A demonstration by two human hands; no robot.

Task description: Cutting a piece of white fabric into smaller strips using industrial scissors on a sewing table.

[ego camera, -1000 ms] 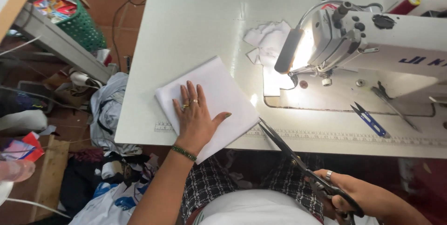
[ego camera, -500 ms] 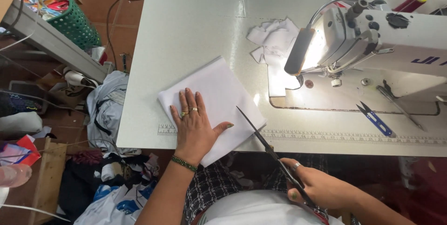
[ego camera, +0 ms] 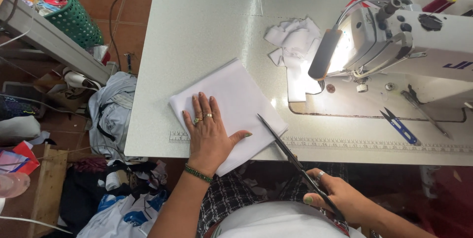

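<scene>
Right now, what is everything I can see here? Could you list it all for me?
Folded cloth: one, white, on the table's near edge, under the left hand.
Scissors: one pair, dark, long blades, tip at the cloth's right edge.
Cloth scraps: a small pile, white, left of the machine.
Sewing machine: one, white, at the table's right, lamp lit.
Thread snips: one, blue, on the machine bed.
Table: one, pale, with a ruler strip along the near edge.
Basket: one, green, on the floor, upper left.
Clothing heap: grey and mixed colours, on the floor, left.
Left hand: flat on the cloth, wearing rings and a green bracelet.
Right hand: grips the scissor handles, below the table edge.
</scene>
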